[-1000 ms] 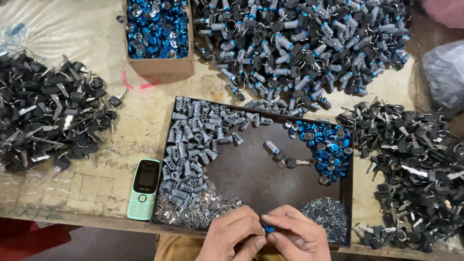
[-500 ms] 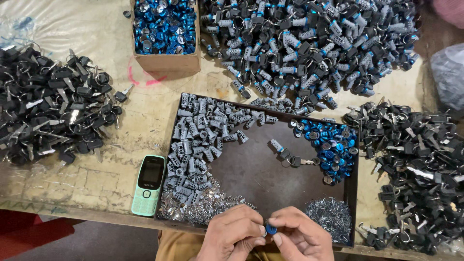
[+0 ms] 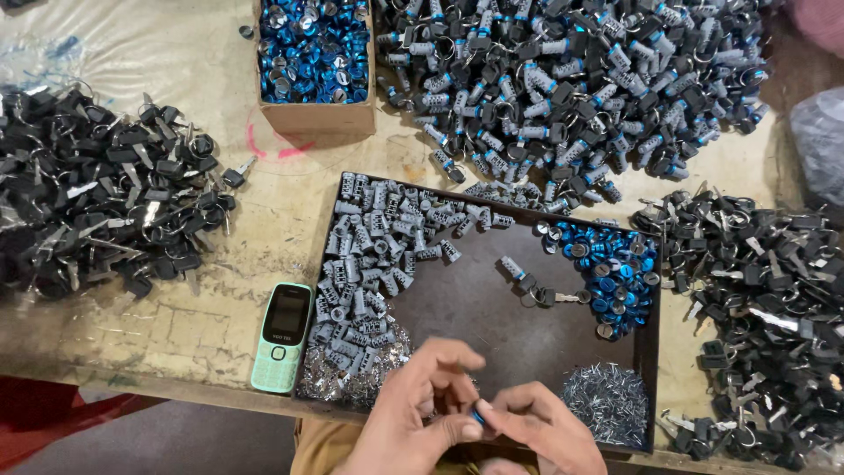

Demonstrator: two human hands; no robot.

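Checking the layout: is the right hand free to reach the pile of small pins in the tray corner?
Probably not yet: the right hand is pinching a small blue part with the left hand, though the pins lie unobstructed beside it.

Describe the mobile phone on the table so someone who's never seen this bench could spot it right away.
Start at the dark tray in the middle of the table, near its front edge. Just outside the tray's left side, by its near corner, lies the phone, face up. It is the only mint-green thing there, with a keypad and small screen, amid piles of black keys and grey cylinders.
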